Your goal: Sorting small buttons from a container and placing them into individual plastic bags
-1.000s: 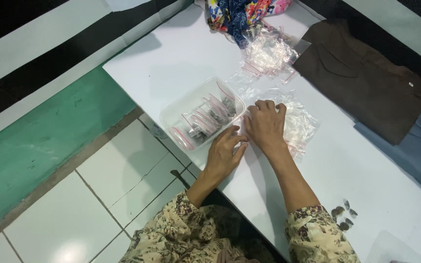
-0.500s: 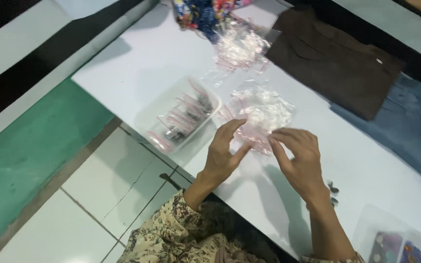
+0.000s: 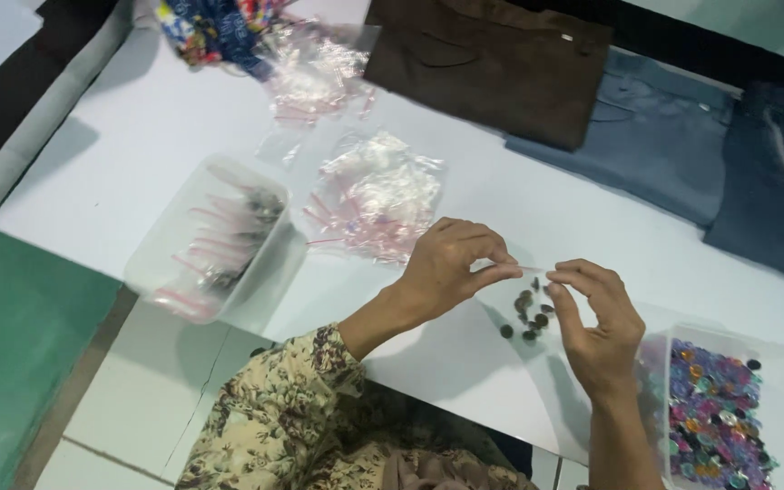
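Two hands hold one small clear bag (image 3: pixel 526 304) above the white worktop (image 3: pixel 138 154): left hand (image 3: pixel 446 268) and right hand (image 3: pixel 596 322) each pinch its top edge, fingers closed. Dark buttons (image 3: pixel 528 319) sit inside. Judged step: sealing; next move needs even pressure along the strip.

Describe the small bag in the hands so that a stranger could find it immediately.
Look at the white table, near its front edge. The left hand and right hand pinch a small clear bag. Unlike the empty bags piled behind, it hangs with dark buttons under it.
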